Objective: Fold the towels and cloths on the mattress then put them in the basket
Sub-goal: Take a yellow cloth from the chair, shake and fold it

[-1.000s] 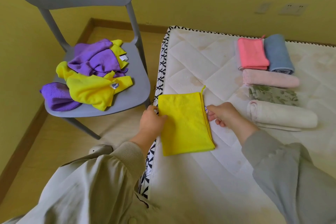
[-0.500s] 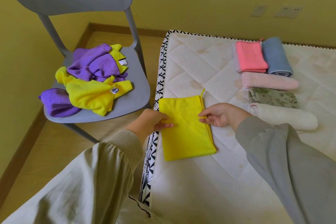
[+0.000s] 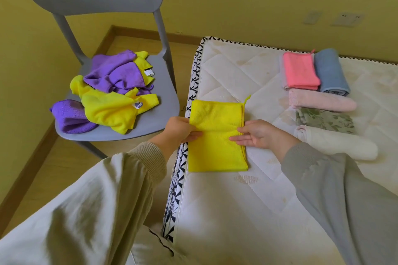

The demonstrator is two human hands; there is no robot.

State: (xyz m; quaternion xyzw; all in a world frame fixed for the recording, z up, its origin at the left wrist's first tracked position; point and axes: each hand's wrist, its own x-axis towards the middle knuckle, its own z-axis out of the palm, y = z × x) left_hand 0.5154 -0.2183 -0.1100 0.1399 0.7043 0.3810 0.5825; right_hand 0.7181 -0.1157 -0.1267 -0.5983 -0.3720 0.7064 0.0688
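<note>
A yellow cloth, folded into a long rectangle, lies at the left edge of the white quilted mattress. My left hand pinches its left edge at mid-length, thumb on top. My right hand rests on its right edge with straight fingers laid on the fabric. Folded and rolled towels sit in a row at the right: pink, blue, pale pink, floral green, and white. No basket is in view.
A grey chair stands left of the mattress, holding a loose heap of purple cloths and yellow cloths. Wooden floor lies between the chair and the yellow wall behind.
Both hands have moved inward from beside the cloth onto its middle. My left thumb now lies over the left edge, and my right fingers reach across the right edge.
</note>
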